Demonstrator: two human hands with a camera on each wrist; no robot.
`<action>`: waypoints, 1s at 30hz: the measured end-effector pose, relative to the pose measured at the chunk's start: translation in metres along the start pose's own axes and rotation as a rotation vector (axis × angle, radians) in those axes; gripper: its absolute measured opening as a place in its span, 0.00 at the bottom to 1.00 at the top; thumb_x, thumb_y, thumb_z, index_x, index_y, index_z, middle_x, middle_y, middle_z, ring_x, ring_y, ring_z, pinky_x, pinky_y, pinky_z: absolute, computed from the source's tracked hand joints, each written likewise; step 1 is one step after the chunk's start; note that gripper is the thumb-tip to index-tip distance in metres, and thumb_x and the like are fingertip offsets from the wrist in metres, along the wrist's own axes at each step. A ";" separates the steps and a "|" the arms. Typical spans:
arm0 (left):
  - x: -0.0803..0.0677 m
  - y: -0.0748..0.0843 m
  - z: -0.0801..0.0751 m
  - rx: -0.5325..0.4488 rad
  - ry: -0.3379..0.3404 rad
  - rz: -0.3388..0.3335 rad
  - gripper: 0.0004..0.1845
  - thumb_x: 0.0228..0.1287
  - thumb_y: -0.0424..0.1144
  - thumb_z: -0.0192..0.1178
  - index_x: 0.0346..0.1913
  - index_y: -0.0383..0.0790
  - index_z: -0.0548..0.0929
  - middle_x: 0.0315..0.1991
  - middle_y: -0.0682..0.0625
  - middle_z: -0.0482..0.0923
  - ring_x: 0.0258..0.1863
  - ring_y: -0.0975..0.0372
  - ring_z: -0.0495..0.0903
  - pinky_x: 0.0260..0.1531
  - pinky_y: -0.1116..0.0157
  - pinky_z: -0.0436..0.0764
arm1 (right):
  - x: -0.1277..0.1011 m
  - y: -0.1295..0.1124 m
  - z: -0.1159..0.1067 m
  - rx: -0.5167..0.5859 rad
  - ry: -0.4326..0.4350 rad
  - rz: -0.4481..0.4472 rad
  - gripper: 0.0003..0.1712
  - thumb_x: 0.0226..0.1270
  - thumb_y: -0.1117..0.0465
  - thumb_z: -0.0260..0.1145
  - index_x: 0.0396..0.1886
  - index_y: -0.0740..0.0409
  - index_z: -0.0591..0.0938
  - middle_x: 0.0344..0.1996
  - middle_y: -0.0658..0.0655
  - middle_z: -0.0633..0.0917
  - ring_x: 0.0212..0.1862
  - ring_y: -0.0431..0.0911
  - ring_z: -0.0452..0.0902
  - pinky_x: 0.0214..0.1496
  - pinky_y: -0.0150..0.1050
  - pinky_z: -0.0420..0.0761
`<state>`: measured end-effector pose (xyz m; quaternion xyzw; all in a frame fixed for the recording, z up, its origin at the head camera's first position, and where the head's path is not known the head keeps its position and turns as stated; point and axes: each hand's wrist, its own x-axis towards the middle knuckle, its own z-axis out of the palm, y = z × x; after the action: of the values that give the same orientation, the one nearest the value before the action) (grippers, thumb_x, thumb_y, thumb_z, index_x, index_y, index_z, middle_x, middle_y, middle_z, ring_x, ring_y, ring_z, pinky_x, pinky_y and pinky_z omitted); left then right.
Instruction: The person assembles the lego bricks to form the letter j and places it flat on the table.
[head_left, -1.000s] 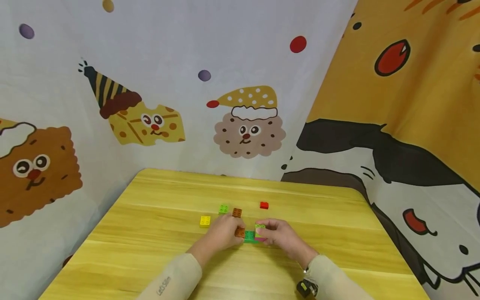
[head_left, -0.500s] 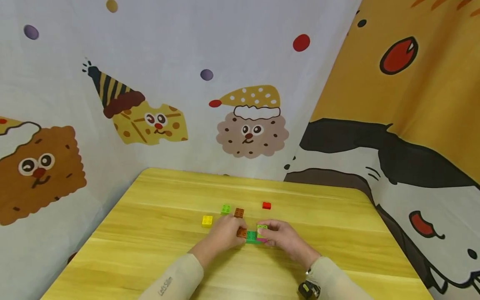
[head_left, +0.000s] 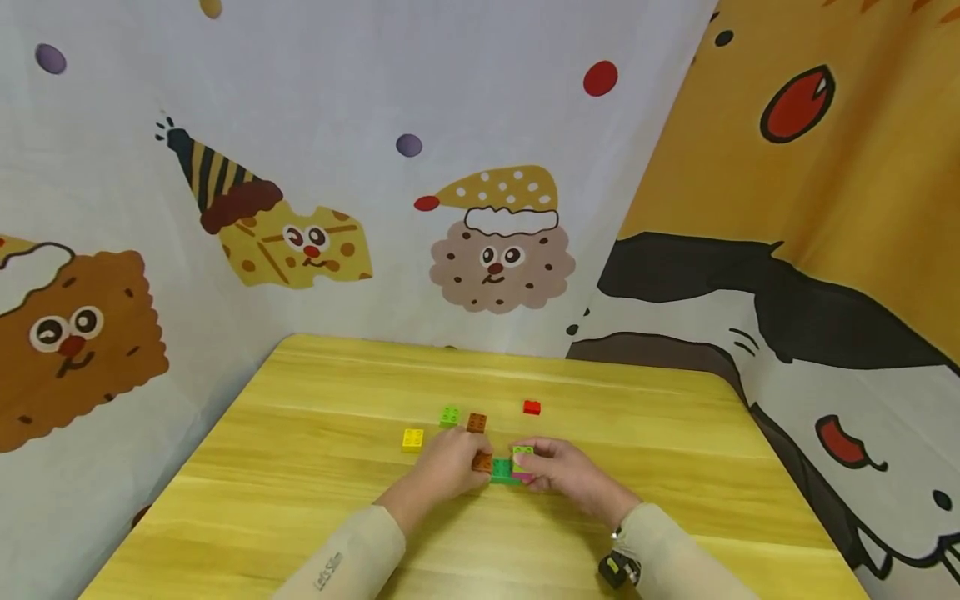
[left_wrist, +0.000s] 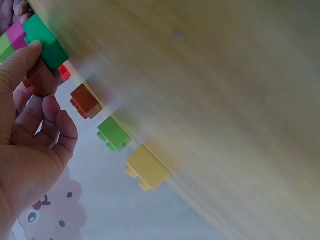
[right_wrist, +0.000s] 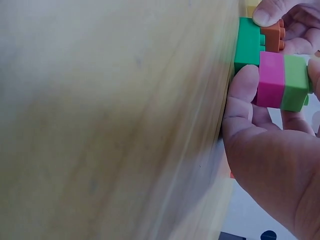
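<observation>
A long green brick (head_left: 502,472) lies on the table between my hands. My left hand (head_left: 447,461) pinches an orange-brown brick (right_wrist: 271,37) seated on the green brick's left end, its thumb also touching the green one. At the other end sits a pink brick (right_wrist: 271,80) with a light green brick (right_wrist: 295,82) stacked on top. My right hand (head_left: 570,473) grips this pair between thumb and fingers. In the left wrist view, part of the pair is hidden behind the left thumb.
Loose on the wooden table (head_left: 337,533) beyond my hands are a yellow brick (head_left: 412,440), another light green brick (head_left: 449,416), a second brown brick (head_left: 476,422) and a small red brick (head_left: 532,407). A printed cloth (head_left: 337,100) hangs behind the table's far edge.
</observation>
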<state>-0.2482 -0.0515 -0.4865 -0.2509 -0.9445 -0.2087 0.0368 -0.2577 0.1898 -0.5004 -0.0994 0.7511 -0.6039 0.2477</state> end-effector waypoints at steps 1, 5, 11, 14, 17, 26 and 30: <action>0.000 0.000 0.000 -0.009 0.002 0.002 0.15 0.54 0.44 0.78 0.44 0.45 0.89 0.36 0.56 0.85 0.36 0.63 0.78 0.39 0.63 0.81 | 0.000 0.000 -0.001 -0.004 -0.004 0.004 0.34 0.71 0.46 0.67 0.67 0.63 0.76 0.49 0.61 0.85 0.47 0.53 0.83 0.51 0.45 0.83; 0.001 -0.001 0.000 -0.026 0.011 0.008 0.14 0.54 0.42 0.78 0.43 0.44 0.89 0.36 0.55 0.85 0.35 0.63 0.78 0.38 0.64 0.81 | 0.000 -0.001 -0.002 0.000 -0.018 0.019 0.35 0.71 0.45 0.67 0.68 0.63 0.75 0.49 0.62 0.85 0.47 0.52 0.82 0.52 0.45 0.83; 0.001 -0.002 0.001 -0.017 0.005 0.008 0.15 0.53 0.43 0.78 0.43 0.45 0.89 0.35 0.56 0.85 0.36 0.63 0.79 0.39 0.63 0.80 | 0.002 -0.001 -0.002 0.001 -0.025 0.037 0.34 0.71 0.45 0.67 0.67 0.64 0.76 0.49 0.63 0.85 0.47 0.51 0.82 0.51 0.43 0.83; 0.001 -0.002 0.001 -0.014 -0.004 0.007 0.15 0.53 0.43 0.78 0.43 0.45 0.89 0.35 0.56 0.85 0.36 0.63 0.79 0.39 0.63 0.80 | 0.003 0.000 -0.002 0.006 -0.034 0.047 0.34 0.72 0.45 0.66 0.67 0.65 0.75 0.48 0.63 0.84 0.47 0.51 0.81 0.51 0.43 0.83; 0.001 -0.002 0.001 -0.012 -0.011 0.008 0.15 0.53 0.44 0.78 0.43 0.45 0.89 0.35 0.56 0.85 0.36 0.63 0.79 0.39 0.63 0.80 | 0.003 0.001 -0.003 0.015 -0.040 0.056 0.35 0.72 0.45 0.66 0.69 0.63 0.74 0.49 0.61 0.84 0.47 0.51 0.81 0.51 0.44 0.83; 0.001 -0.003 0.001 -0.017 -0.016 -0.003 0.14 0.54 0.44 0.78 0.43 0.47 0.89 0.35 0.57 0.85 0.35 0.65 0.78 0.38 0.64 0.80 | 0.004 0.002 -0.003 0.011 -0.043 0.046 0.32 0.72 0.45 0.66 0.68 0.59 0.76 0.47 0.59 0.84 0.46 0.50 0.81 0.50 0.44 0.83; 0.001 -0.004 0.001 -0.020 -0.013 -0.002 0.14 0.54 0.44 0.78 0.43 0.47 0.89 0.35 0.57 0.85 0.36 0.64 0.79 0.39 0.63 0.80 | 0.004 0.001 -0.003 -0.022 -0.034 0.041 0.33 0.73 0.44 0.65 0.65 0.64 0.77 0.44 0.60 0.85 0.44 0.49 0.81 0.49 0.43 0.83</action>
<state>-0.2510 -0.0534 -0.4884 -0.2514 -0.9430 -0.2164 0.0281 -0.2627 0.1906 -0.5025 -0.0970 0.7553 -0.5885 0.2716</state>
